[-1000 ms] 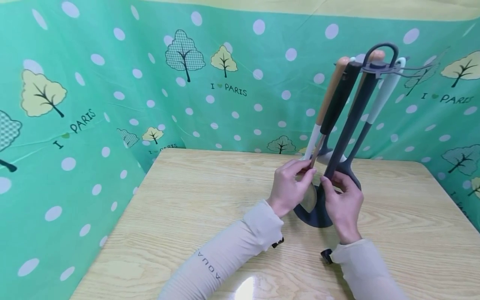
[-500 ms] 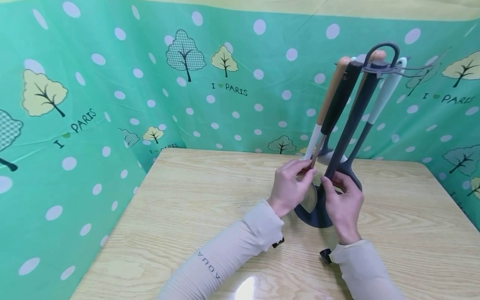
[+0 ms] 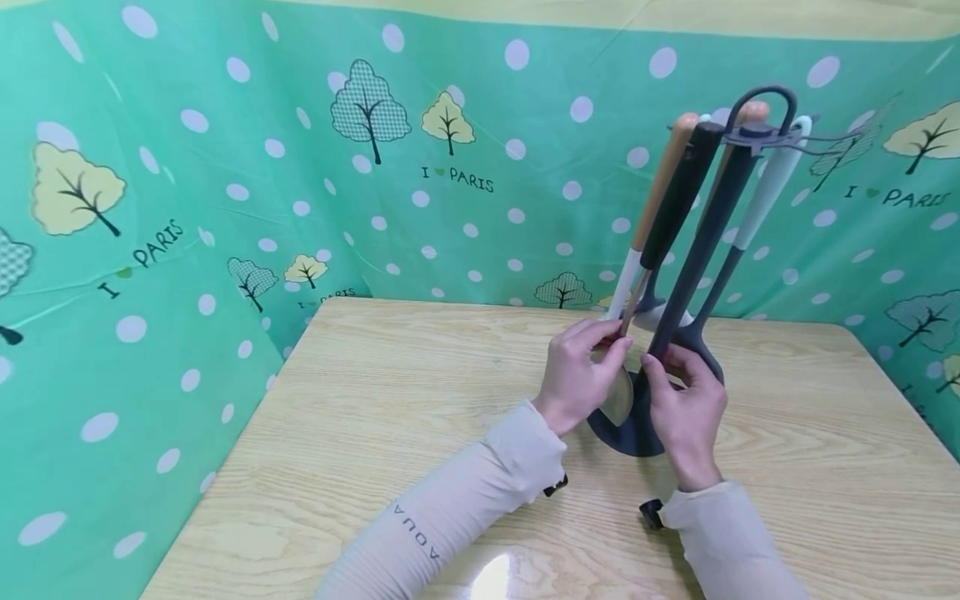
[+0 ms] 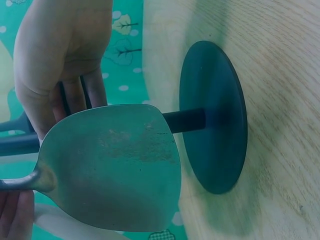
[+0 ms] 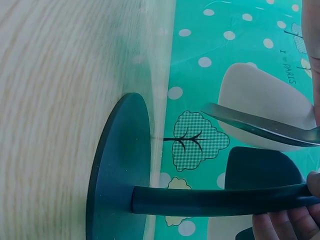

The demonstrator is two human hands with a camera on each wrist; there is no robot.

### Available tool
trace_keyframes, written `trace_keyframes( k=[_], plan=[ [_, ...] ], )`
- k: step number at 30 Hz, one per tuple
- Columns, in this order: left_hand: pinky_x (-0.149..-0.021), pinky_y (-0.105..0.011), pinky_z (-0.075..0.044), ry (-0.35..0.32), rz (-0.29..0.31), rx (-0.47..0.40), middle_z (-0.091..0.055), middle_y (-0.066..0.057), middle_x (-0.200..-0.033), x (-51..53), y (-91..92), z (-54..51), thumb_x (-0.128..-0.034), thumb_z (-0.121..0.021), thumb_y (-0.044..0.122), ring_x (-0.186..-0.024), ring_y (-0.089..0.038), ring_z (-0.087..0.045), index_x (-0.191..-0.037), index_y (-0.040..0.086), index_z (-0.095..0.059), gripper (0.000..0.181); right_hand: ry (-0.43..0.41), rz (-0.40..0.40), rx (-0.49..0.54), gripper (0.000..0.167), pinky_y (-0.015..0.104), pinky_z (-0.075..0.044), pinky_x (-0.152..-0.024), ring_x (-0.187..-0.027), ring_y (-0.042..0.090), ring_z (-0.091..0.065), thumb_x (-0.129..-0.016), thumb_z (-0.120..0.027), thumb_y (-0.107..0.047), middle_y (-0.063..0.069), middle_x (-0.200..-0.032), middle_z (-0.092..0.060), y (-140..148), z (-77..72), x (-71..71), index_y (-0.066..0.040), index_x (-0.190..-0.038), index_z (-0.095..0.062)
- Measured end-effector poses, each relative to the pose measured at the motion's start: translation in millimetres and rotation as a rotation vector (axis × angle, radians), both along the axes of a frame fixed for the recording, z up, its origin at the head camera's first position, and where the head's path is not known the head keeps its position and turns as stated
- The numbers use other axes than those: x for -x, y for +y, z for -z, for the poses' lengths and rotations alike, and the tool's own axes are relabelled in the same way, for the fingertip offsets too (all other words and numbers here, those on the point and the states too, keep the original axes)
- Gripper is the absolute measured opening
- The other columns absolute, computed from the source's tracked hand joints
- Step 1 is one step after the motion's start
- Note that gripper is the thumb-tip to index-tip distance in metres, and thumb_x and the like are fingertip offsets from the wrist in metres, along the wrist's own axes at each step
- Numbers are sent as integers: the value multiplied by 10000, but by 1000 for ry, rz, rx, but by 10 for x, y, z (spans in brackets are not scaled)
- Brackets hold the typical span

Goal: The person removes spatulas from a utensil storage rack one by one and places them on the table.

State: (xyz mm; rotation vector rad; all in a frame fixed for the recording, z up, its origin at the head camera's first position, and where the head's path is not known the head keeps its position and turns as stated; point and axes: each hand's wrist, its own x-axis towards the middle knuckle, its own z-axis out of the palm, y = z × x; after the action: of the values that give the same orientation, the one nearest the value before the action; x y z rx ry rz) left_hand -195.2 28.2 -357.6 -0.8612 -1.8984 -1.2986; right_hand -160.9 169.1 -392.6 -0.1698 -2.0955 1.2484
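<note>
A dark utensil stand with a round base [image 3: 628, 435] and a dark post [image 3: 701, 250] holds several hanging utensils. My left hand [image 3: 582, 373] pinches the thin shaft of a metal turner [image 3: 618, 398], whose black handle [image 3: 678, 196] reaches up to the rack. In the left wrist view the turner's broad metal blade [image 4: 115, 165] hangs beside the post, above the base [image 4: 214, 117]. My right hand [image 3: 688, 408] grips the lower part of the post with thumb and fingers; the right wrist view shows its fingers [image 5: 287, 224] around the post [image 5: 215, 201].
Utensils with a wooden-coloured handle [image 3: 663, 183] and a pale blue handle [image 3: 772, 196] hang around the post. A wire hook ring [image 3: 757, 137] tops the stand. The stand is on a wood-grain table [image 3: 360, 433], with a green dotted curtain [image 3: 480, 167] behind and at the left.
</note>
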Motion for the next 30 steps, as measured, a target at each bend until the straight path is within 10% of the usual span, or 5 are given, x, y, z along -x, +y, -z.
trace_keyframes(
  k=[8,30],
  plan=[
    [-754,-81,-483,-4,0,1,-689,-77,-871,-7,-7,-17,-859,-684,15,-785,-62,-652,-965,-17,-705,113,20,-6,0,216,83,-482,-699,-825,-48,-601,-882,-695,-198,65,-923,-681,13,1,7,-34,-1022,-698],
    [-754,-83,-485,12,4,-7,-688,-90,-877,7,-3,-51,-869,-672,12,-790,-72,-655,-966,-28,-697,108,16,-20,0,234,82,-483,-720,-837,-27,-612,-883,-694,-215,50,-936,-678,23,-4,7,-44,-1042,-698]
  ],
)
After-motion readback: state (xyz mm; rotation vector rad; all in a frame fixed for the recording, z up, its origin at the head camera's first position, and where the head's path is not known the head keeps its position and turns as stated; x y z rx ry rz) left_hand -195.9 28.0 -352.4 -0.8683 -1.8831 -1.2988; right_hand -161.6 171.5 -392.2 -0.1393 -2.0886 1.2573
